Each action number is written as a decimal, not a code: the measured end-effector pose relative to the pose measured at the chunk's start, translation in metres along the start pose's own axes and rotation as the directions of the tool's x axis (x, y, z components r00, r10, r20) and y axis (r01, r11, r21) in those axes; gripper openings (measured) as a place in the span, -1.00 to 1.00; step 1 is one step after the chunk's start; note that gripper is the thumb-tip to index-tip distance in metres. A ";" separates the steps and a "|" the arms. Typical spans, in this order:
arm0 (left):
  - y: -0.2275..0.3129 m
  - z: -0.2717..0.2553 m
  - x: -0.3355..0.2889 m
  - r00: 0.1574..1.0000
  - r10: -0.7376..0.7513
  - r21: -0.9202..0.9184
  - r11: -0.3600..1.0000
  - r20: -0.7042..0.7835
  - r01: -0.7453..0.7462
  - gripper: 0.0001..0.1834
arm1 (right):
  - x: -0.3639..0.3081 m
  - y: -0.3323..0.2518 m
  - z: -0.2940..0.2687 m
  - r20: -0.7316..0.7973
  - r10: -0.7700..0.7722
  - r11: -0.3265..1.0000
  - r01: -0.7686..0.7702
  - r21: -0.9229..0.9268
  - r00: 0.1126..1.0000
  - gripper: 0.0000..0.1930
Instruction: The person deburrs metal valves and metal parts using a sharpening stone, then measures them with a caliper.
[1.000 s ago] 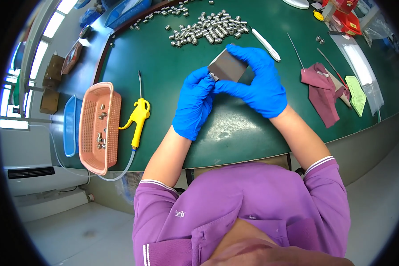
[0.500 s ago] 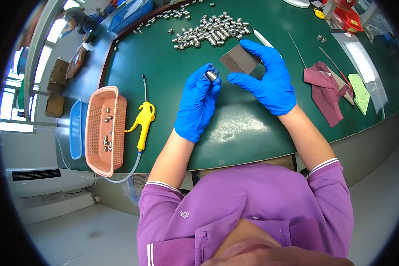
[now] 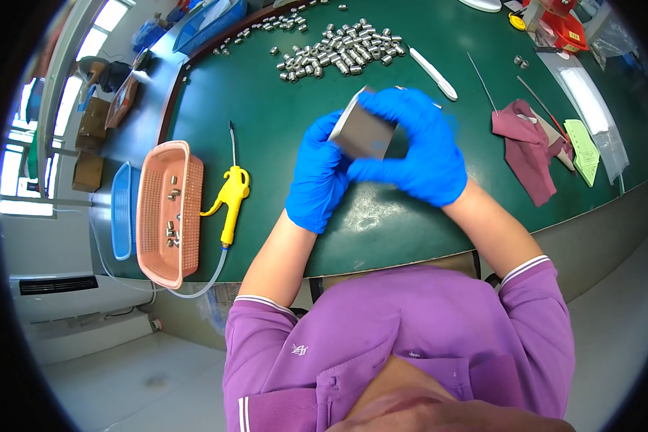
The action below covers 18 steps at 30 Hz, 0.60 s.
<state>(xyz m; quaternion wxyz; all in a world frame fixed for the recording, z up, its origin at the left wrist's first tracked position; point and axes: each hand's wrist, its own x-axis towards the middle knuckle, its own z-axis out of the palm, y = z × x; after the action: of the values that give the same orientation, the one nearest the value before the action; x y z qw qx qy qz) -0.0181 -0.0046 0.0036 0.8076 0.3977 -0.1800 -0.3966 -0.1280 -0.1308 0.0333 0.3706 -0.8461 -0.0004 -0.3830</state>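
My right hand (image 3: 430, 155), in a blue glove, grips a square grey-brown piece that looks like sandpaper (image 3: 368, 135), with a pale edge. Thumb below and fingers above, it bears on the sandpaper, which lies against the fingertips of my left hand (image 3: 315, 176). That gloved hand is closed; the small shiny metal cylinder it held a moment ago is now hidden behind the sandpaper. Beyond both hands a pile of similar metal cylinders (image 3: 343, 52) lies on the green tabletop (image 3: 266, 93).
At left stand a pink basket (image 3: 192, 216) with several cylinders, a blue basket (image 3: 124, 209) and a yellow air gun (image 3: 234, 194) with its hose. A white pen-like tool (image 3: 432, 74) lies past my right hand. Rightward are a maroon cloth (image 3: 525, 155), green paper (image 3: 585, 151) and thin rods.
My right hand has moved left, bringing the sandpaper over the cylinder in my left hand. The white tool has come into full view. A person in the background has shifted and bent lower.
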 end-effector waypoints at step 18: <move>0.011 0.001 -0.004 0.994 -0.013 -0.211 0.977 0.108 0.035 -0.61 | -0.003 0.020 -0.005 0.095 0.057 0.970 -0.032 -0.242 0.994 -0.39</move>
<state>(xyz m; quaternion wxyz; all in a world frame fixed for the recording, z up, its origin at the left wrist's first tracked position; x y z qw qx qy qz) -0.0158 0.0017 0.0130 0.8300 0.2897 -0.1742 -0.4437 -0.1277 -0.1478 0.0208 0.2736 -0.9029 0.0461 -0.3284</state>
